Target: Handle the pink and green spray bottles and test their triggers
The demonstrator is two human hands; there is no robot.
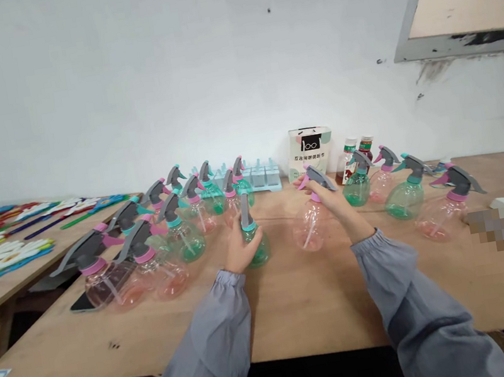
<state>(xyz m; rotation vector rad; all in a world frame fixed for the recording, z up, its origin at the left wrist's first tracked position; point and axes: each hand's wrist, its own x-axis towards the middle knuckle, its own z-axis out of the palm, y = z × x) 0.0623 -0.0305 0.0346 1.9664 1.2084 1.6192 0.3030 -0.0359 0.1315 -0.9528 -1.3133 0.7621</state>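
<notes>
My left hand (pixel 241 245) is wrapped round a green spray bottle (pixel 259 252) with a grey trigger head, upright at the middle of the table. To its right, my right hand (pixel 322 191) grips the grey and pink head of a pink spray bottle (pixel 309 230), which leans slightly. A white tube shows inside this clear pink body. Left of my left hand stand several more pink and green bottles, among them a green spray bottle (pixel 187 240) and a pink spray bottle (pixel 161 276). Another green spray bottle (pixel 404 196) is in the group at right.
Behind the bottles are a pale blue mould tray (pixel 266 180), a white printed box (pixel 296 149) and two small red-brown bottles (pixel 346 157). A dark phone (pixel 83 302) lies partly under the left bottles. Colourful flat pieces (pixel 9 255) cover the left table.
</notes>
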